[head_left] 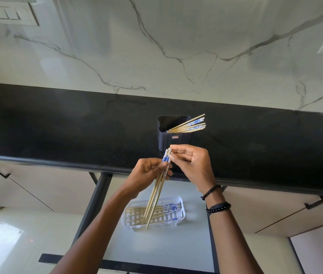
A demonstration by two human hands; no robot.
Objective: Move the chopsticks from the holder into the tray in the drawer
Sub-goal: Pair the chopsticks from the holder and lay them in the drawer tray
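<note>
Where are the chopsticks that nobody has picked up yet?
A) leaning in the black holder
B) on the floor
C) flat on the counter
A: several chopsticks lean over the right rim of the black holder on the counter.

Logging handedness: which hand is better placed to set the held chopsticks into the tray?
Probably left. The left hand grips the held chopsticks by their shafts above the tray; the right hand only pinches their tops.

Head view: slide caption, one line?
Left hand and right hand grip chopsticks above the drawer tray; more lean in the black holder.
</note>
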